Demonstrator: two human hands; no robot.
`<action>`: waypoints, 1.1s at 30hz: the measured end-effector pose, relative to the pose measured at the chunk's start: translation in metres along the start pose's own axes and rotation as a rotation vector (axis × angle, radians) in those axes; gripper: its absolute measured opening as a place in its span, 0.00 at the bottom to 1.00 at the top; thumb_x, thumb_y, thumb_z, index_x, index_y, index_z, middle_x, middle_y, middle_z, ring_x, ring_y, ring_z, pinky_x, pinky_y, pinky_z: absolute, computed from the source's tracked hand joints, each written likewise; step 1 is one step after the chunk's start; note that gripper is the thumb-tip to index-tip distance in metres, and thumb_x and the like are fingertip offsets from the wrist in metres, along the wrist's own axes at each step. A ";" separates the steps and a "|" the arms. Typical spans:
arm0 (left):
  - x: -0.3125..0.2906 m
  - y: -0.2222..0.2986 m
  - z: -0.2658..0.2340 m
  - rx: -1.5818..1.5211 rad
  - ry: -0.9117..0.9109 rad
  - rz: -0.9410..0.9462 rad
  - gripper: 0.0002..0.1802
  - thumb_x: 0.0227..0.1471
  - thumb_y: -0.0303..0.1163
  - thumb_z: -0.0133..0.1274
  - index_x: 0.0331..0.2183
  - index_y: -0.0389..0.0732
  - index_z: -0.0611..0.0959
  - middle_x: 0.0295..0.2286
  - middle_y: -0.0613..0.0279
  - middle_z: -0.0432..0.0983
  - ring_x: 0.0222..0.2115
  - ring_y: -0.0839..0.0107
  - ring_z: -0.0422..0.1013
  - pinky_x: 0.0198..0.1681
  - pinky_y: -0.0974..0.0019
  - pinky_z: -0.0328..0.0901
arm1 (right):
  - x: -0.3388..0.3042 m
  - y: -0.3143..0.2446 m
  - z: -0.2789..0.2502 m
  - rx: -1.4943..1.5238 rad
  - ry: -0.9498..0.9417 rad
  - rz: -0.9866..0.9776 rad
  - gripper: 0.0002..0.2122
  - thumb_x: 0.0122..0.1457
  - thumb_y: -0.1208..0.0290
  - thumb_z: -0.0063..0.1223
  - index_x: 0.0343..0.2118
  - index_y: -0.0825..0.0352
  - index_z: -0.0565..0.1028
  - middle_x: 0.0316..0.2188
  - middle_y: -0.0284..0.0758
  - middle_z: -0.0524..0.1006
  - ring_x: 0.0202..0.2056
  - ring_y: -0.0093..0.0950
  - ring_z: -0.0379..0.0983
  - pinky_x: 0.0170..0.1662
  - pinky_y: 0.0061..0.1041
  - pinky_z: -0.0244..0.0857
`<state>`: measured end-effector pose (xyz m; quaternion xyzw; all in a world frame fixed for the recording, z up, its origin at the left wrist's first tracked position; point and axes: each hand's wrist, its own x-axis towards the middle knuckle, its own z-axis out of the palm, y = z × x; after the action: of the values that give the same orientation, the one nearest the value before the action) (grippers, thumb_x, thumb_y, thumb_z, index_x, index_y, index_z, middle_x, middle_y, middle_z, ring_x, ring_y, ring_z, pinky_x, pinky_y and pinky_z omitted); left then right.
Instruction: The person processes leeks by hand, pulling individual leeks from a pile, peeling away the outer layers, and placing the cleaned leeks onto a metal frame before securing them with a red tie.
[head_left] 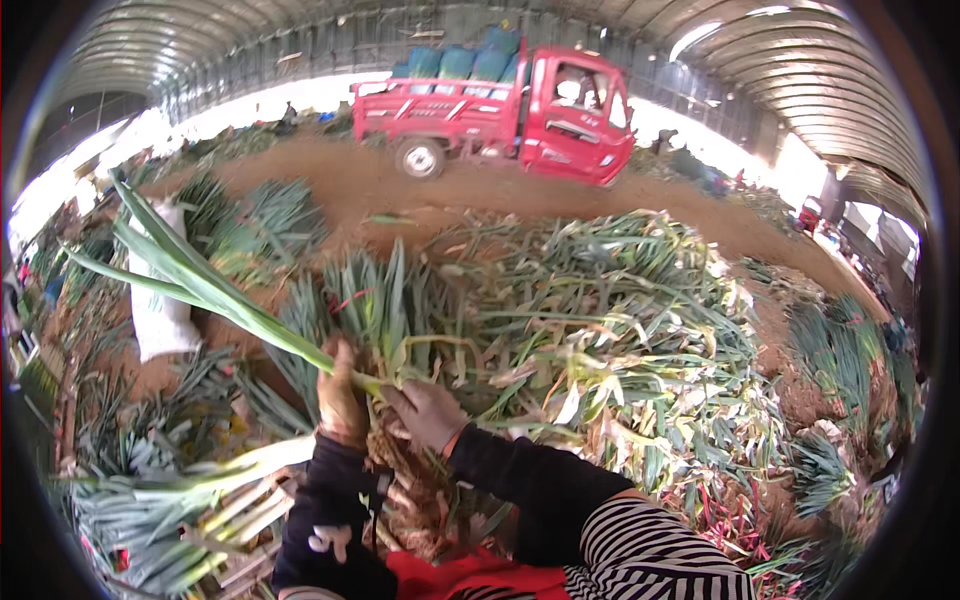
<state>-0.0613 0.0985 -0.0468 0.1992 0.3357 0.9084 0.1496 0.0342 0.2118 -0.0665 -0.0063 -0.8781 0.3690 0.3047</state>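
My left hand [342, 398], in a stained yellowish glove, is wrapped round a large green onion [240, 318]. Its long green leaves reach up to the far left. Just right of it, my right hand [428, 414], in a pale glove, has its fingers closed on the lower part of the same stalk. Brown, root-like clumps lie below my hands, partly hidden by my forearms. Beyond them stands a bundle of green onions [375, 300] with a red tie. More onions with pale stalks [215, 490] lie left of my left forearm.
A broad heap of stripped leaves [610, 350] spreads to my right, with red ties [715, 525] near its lower edge. A white sack [165, 310] stands at the left. Across the dirt lane [340, 185] is a red three-wheeled truck [575, 120] carrying dark green sacks [457, 65].
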 end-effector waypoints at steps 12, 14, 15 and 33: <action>-0.004 0.020 0.003 -0.129 -0.201 -0.044 0.32 0.52 0.49 0.53 0.53 0.40 0.70 0.40 0.58 0.74 0.44 0.60 0.69 0.51 0.50 0.62 | 0.007 0.067 0.004 0.410 -0.511 0.008 0.17 0.60 0.68 0.45 0.48 0.74 0.68 0.32 0.40 0.75 0.36 0.29 0.74 0.36 0.26 0.68; -0.008 0.027 -0.003 -0.271 -0.244 0.013 0.29 0.53 0.50 0.51 0.51 0.40 0.72 0.31 0.63 0.73 0.35 0.64 0.71 0.43 0.54 0.66 | 0.008 0.038 0.002 0.506 -0.387 0.221 0.13 0.63 0.66 0.40 0.42 0.70 0.70 0.30 0.38 0.74 0.31 0.30 0.73 0.32 0.28 0.67; -0.006 0.031 0.001 -0.248 -0.199 0.047 0.27 0.54 0.49 0.50 0.48 0.40 0.74 0.23 0.67 0.68 0.26 0.68 0.67 0.33 0.59 0.66 | 0.012 0.021 -0.006 1.020 -0.252 0.631 0.13 0.65 0.63 0.38 0.39 0.68 0.71 0.29 0.35 0.74 0.27 0.28 0.72 0.29 0.29 0.66; 0.010 0.147 -0.111 -0.130 0.555 0.261 0.36 0.47 0.67 0.47 0.35 0.40 0.72 0.18 0.69 0.59 0.17 0.76 0.56 0.21 0.74 0.58 | 0.025 0.122 -0.166 -0.930 -0.113 0.575 0.29 0.58 0.45 0.43 0.43 0.73 0.72 0.34 0.51 0.77 0.37 0.49 0.74 0.41 0.40 0.66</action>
<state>-0.1414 -0.0660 -0.0227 -0.0253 0.2766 0.9592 -0.0531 0.0773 0.4135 -0.0424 -0.3601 -0.9264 0.0101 0.1091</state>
